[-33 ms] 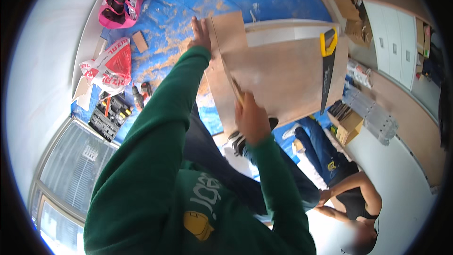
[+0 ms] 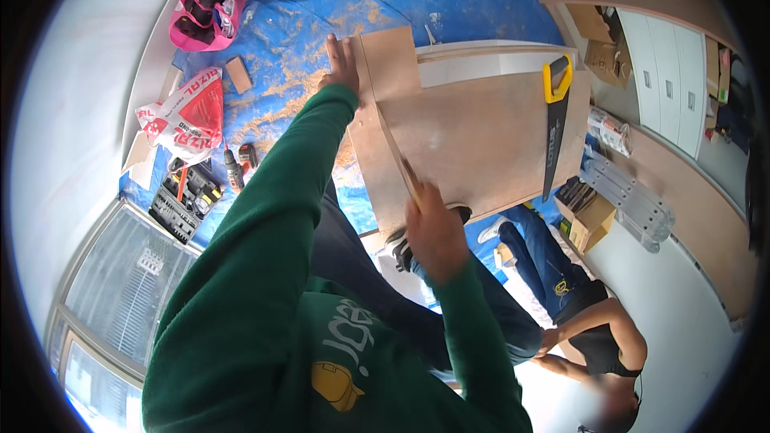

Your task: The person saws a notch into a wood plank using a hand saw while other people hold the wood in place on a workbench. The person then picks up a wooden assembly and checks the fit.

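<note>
My right hand (image 2: 437, 232) is wrapped round the handle of a narrow hand saw (image 2: 407, 168). Its thin blade rests edge-on along a line in a plywood panel (image 2: 481, 136). At the far left part of the panel, beside that line, my left hand (image 2: 343, 68) lies flat with its fingers stretched forward. A second handsaw (image 2: 555, 128), black-bladed with a yellow grip, lies untouched on the panel's right side. My foot in a dark shoe (image 2: 399, 247) is at the panel's near edge. The saw's teeth cannot be made out.
Sawdust covers parts of the blue tarp (image 2: 297, 24). On the left are a pink bag (image 2: 207, 12), a red-and-white sack (image 2: 188, 116), a cordless drill (image 2: 233, 170) and an open tool case (image 2: 186, 200). Another person (image 2: 593, 321) sits at the right, near a cardboard box (image 2: 589, 216).
My right hand has drawn back toward me and slightly right, pulling the saw with it. My left hand stays in place on the panel.
</note>
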{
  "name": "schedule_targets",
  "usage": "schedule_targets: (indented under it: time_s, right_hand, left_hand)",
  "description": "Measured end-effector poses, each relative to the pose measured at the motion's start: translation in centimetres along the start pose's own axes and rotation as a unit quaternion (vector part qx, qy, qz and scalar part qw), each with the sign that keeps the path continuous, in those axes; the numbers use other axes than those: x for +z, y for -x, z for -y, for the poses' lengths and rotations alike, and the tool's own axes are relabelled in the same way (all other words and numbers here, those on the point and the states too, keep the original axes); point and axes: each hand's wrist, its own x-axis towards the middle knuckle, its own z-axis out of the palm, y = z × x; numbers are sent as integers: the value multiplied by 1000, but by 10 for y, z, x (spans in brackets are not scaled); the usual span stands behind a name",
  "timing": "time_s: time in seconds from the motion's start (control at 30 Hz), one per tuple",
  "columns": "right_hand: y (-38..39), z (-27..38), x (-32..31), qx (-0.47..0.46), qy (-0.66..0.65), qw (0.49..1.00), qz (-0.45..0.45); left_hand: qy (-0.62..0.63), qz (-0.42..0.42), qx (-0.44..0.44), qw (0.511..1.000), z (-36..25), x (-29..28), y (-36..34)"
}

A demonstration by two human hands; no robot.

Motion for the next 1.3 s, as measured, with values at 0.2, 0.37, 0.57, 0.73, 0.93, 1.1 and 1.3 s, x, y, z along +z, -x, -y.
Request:
schedule_targets:
  time_s: [0.2, 0.37, 0.57, 0.73, 0.93, 1.1, 1.3]
  right_hand:
    - [127, 1, -44, 13, 16, 1000, -17]
    - [-24, -33, 24, -47, 34, 996, -63]
    - [19, -2, 6, 2, -34, 999, -10]
    - [128, -5, -59, 25, -8, 1000, 11]
    - [-64, -34, 23, -34, 49, 996, -72]
    - [-5, -17, 16, -20, -4, 1000, -10]
    - [134, -16, -56, 7, 9, 1000, 1]
  left_hand:
    - [30, 19, -32, 999, 13, 10, -6]
    - [68, 26, 18, 997, -9, 0, -4]
    - [-150, -27, 49, 987, 8, 42, -15]
    - [-11, -7, -29, 1000, 8, 12, -3]
    - [50, 25, 28, 998, -23, 0, -8]
    - [-12, -56, -10, 998, 6, 24, -38]
    - [-22, -28, 2, 999, 14, 25, -12]
